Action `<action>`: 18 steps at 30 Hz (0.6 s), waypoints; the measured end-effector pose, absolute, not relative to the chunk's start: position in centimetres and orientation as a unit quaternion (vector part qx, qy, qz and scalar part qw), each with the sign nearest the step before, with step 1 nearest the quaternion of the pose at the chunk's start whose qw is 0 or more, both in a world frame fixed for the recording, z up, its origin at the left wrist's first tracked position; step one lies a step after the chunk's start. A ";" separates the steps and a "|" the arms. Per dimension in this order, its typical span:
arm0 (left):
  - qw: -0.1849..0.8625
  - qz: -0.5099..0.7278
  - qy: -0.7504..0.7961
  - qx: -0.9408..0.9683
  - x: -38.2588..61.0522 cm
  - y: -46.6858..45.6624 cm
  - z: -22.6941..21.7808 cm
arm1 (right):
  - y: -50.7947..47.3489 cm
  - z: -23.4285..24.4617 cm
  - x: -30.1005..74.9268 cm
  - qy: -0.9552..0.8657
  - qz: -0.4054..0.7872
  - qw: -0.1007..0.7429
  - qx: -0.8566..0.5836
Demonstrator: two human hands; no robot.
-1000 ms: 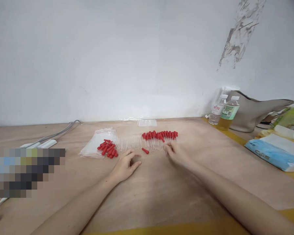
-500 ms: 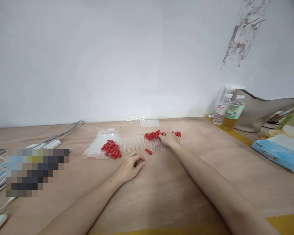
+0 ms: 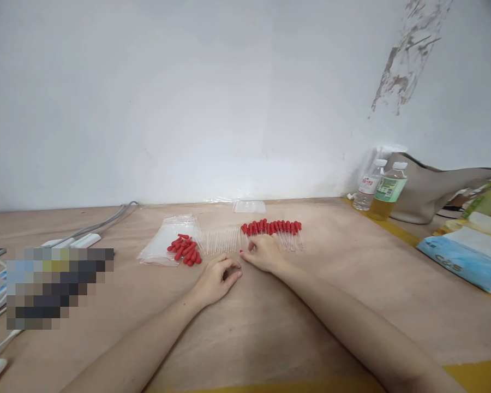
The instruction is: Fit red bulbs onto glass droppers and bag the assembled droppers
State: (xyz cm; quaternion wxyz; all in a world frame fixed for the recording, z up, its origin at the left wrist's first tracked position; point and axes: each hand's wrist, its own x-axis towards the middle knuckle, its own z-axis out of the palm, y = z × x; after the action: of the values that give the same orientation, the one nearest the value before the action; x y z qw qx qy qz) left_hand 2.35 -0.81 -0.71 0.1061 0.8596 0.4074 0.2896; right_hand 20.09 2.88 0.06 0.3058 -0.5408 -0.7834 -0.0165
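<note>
My right hand (image 3: 265,253) has its thumb and fingers closed around a red rubber dropper bulb (image 3: 241,251), of which only the tip shows. Just behind it is a row of thin clear dropper tubes topped with red bulbs (image 3: 286,226). To the left, the row continues as bare clear tubes (image 3: 221,241). My left hand (image 3: 220,277) rests on the table in front of these, fingers curled, thumb apart, nothing in it. A pile of loose red bulbs (image 3: 186,250) lies at the edge of a clear zip bag (image 3: 159,241).
Near the wall lies another small clear bag (image 3: 249,207). On the right stand two bottles (image 3: 388,191), a grey-brown bag (image 3: 417,191) and a blue tissue pack (image 3: 458,262). Cables (image 3: 106,221) and a power strip (image 3: 85,241) occupy the left side of the wooden table (image 3: 245,338).
My right hand has come from the row of red bulbs toward me and left, onto the single loose bulb. The left hand stays in place.
</note>
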 end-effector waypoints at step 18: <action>-0.073 0.379 0.487 0.783 0.0 0.3 0.6 | -0.4 -1.1 23.7 -0.785 -0.094 0.374 -0.484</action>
State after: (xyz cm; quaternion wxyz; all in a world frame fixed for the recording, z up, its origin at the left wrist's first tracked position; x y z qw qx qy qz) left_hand -0.03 0.28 0.64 -0.0733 0.7833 0.4871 0.3792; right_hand 23.68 -0.44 -1.07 0.3741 -0.4844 -0.7852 -0.0941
